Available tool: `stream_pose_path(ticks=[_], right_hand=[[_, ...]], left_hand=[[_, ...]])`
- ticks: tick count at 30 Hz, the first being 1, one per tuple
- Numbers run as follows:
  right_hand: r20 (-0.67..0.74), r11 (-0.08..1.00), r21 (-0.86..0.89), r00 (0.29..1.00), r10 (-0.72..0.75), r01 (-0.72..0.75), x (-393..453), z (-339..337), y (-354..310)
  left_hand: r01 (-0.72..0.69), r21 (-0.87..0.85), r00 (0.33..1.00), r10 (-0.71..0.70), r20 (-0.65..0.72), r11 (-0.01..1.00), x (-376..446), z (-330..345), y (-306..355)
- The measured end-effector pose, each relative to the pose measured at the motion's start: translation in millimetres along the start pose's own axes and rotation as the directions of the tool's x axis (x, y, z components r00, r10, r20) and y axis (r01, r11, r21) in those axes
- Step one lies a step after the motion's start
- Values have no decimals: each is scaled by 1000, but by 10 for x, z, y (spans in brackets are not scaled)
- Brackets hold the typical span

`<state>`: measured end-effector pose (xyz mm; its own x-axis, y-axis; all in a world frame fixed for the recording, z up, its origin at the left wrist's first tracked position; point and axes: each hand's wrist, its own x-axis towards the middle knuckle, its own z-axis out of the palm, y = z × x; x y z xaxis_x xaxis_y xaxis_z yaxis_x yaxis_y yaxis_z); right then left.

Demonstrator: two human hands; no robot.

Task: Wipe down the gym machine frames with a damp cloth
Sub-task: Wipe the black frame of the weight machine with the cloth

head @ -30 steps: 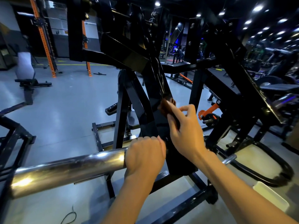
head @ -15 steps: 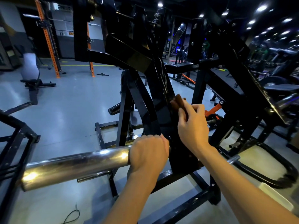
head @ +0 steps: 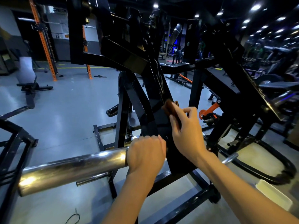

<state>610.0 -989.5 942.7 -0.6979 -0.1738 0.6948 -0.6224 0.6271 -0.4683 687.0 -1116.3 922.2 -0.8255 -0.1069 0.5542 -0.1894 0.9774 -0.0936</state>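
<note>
Hands at work on a black machine frame (head: 155, 88): left hand (head: 145, 155) clenched around a chrome bar (head: 72, 165), right hand (head: 186, 131) pinching a brown cloth (head: 169, 106) against the upright.

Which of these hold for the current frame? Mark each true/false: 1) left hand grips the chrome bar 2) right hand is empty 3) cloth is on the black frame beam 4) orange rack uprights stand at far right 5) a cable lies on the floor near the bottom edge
1) The left hand has its grip on the chrome bar. True.
2) The right hand is empty. False: it holds a brown cloth.
3) The cloth is against the slanted black frame beam. True.
4) Orange rack uprights stand at far right. False: the orange uprights are at upper left.
5) A cable lies on the floor near the bottom edge. True.
</note>
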Motion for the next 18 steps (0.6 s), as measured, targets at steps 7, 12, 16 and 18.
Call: stream_pose_path(ticks=[7,12,16,18], right_hand=[[-63,954,110,956,285,-277,145,-21,137],[12,1000,-7,1000,-18,19,-332,-96,72],[-48,991,51,990,130,-127,-102,-81,151],[-59,989,71,989,136,-132,50,-3,63]], left_hand=[[-2,-53,999,0,-51,999,-20,2,-5],[24,-57,996,-29,-86,998,4,64,-19],[-14,-32,998,12,-55,999,-10,63,3],[-28,-29,997,26,-68,999,-8,59,1]])
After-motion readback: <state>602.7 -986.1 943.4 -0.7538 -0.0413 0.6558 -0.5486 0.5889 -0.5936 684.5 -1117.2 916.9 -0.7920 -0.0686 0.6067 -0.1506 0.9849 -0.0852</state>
